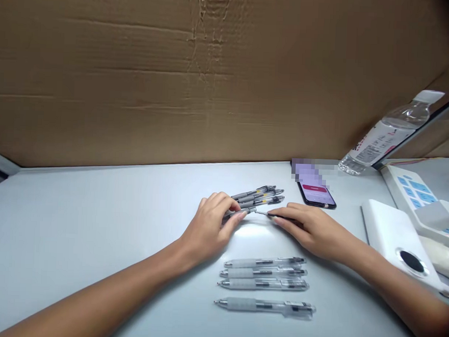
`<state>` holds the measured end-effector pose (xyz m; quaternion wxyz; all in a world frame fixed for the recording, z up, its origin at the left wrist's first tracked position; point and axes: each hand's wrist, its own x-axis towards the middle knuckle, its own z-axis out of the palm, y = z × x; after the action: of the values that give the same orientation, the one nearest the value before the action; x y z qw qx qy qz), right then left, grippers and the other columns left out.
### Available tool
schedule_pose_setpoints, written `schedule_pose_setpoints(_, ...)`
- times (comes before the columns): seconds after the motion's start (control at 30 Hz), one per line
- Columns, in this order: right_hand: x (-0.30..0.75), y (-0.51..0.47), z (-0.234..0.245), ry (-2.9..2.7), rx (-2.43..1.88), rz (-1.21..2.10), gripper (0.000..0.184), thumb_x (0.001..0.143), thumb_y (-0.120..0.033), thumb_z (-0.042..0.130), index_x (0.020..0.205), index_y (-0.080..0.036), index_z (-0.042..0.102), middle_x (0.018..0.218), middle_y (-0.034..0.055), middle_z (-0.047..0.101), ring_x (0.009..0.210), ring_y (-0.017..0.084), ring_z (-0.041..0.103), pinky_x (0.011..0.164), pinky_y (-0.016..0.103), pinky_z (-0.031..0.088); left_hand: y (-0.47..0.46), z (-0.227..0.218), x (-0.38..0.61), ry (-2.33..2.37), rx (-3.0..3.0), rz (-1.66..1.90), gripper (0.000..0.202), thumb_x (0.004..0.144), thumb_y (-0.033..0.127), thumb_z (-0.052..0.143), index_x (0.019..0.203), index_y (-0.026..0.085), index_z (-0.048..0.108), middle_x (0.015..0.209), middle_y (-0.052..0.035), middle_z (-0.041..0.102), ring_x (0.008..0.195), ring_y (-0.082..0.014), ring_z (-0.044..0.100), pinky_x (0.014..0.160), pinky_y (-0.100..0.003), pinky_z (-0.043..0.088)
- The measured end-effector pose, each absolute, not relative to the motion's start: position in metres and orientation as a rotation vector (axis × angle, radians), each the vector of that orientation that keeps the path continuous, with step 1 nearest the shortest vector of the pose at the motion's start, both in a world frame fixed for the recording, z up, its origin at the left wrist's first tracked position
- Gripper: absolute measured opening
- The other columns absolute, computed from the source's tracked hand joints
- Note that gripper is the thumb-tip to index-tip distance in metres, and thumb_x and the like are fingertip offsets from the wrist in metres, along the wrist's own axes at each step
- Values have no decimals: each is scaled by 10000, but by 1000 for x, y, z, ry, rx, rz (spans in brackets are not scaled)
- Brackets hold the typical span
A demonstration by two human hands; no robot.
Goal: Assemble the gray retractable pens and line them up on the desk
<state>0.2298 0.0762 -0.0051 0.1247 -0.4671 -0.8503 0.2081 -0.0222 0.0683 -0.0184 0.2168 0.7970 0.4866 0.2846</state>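
Observation:
My left hand grips a clear retractable pen near its end, with the barrel pointing right. My right hand pinches a thin pen refill between thumb and forefinger, its metal tip almost touching the open end of that pen. Just behind my hands lies a small bunch of several grey-gripped pens, side by side. Nearer me, several matching pens lie in a neat row on the white table, below and between my hands.
A smartphone lies behind my right hand, partly blurred. A plastic water bottle lies at the back right. A white box-like device and a blue-keyed panel stand at the right. Corrugated cardboard forms the back wall.

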Motion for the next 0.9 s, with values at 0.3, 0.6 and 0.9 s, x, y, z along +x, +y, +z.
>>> schedule_pose_setpoints(0.3, 227, 73, -6, -2467, -1347, 606, 330, 977, -397, 426, 1177, -285, 663, 1031, 58, 711, 916, 240, 650, 827, 379, 502, 68, -19, -22, 1298, 2236, 807, 128, 943, 289, 501, 877, 206, 573, 931, -37, 631, 897, -204, 543, 833, -370, 392)
schedule_pose_setpoints(0.6, 234, 76, -4, -2449, -1364, 575, 339, 983, -417, 418, 1175, -268, 655, 997, 62, 690, 918, 234, 632, 809, 372, 499, 68, -20, -22, 1346, 2211, 792, 146, 949, 309, 503, 872, 205, 571, 882, -16, 638, 850, -196, 558, 812, -349, 385)
schedule_pose_setpoints(0.9, 215, 61, -5, -2725, -1254, 357, 341, 1008, -376, 368, 1261, -283, 577, 844, 53, 609, 735, 215, 600, 650, 342, 469, 66, -22, -23, 1025, 2457, 730, 133, 959, 266, 500, 931, 200, 611, 895, -31, 682, 834, -184, 571, 782, -320, 397)
